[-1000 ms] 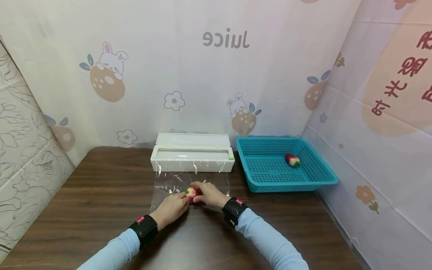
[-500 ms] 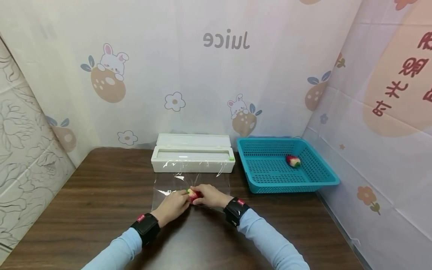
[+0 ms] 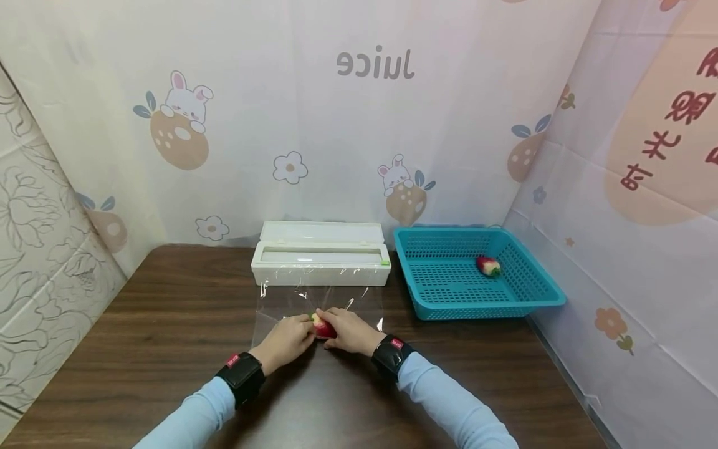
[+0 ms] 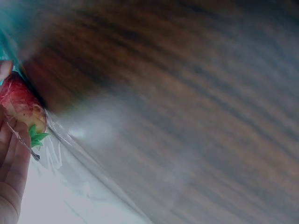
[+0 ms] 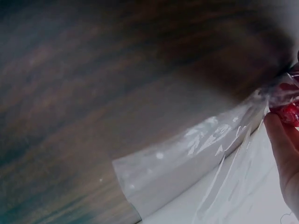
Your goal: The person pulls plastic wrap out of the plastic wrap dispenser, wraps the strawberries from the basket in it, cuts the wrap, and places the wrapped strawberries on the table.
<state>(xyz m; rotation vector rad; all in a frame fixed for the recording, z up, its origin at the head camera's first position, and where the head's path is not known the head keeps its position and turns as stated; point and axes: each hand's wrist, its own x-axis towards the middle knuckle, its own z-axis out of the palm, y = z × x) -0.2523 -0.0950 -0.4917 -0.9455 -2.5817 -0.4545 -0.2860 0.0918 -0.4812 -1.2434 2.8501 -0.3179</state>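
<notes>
- Right hand (image 3: 353,330) is pinching the strawberry (image 3: 323,328), with the thumb on the near side and fingers on the far side, as I am reading it from the head view.
- Left hand (image 3: 287,342) is touching the fruit beside its green leaves (image 4: 37,136); I cannot tell whether its fingers are pinching the film or only pressing.
- The strawberry is lying between both hands, low over the table (image 3: 168,324), with clear film (image 3: 305,299) covering at least part of it; I am seeing gloss across the red skin in both wrist views.
- That film is running back to the white dispenser (image 3: 320,275), whose lid (image 3: 322,232) is standing raised.
- I am judging this as wrapping, so I am favouring a light, even grip; hard squeezing could be bruising the fruit.
- I am wanting both hands working level, turning the fruit toward the dispenser, so the film is lying smooth rather than bunching at one end.
- I am minding the leaves, which could be snagging the thin sheet; gentle tucking is looking safest.
- I am also preferring slow tension, since a sharp tug could be dragging the dispenser forward.
</notes>
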